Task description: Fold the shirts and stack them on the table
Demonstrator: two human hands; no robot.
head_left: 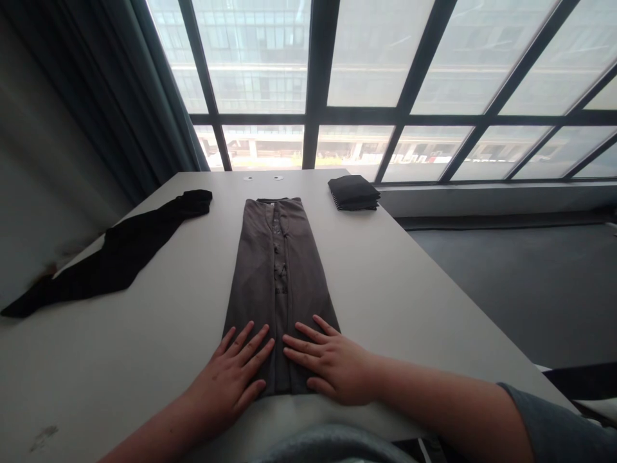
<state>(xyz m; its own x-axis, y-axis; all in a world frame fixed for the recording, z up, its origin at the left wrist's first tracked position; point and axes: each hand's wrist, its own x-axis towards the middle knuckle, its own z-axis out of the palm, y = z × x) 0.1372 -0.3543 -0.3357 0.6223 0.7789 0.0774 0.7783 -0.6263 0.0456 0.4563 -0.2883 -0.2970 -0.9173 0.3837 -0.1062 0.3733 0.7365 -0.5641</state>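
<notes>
A dark grey-brown garment (253, 263) lies on the white table (385, 296), its two sides folded inward so that they almost meet along the middle. Between them shows a narrow strip with a lace-like pattern. My left hand (231, 373) rests flat on the near left part of the cloth, fingers spread. On the near right part my right hand (332, 363) also lies flat, its fingers apart and pointing left. Neither hand grips the fabric.
A black garment (130, 247) stretches along the table's left side. Near the far right edge sits a stack of folded dark cloth (354, 193). Beyond the table stand a large window (366, 58) and, at left, a dark curtain (130, 83).
</notes>
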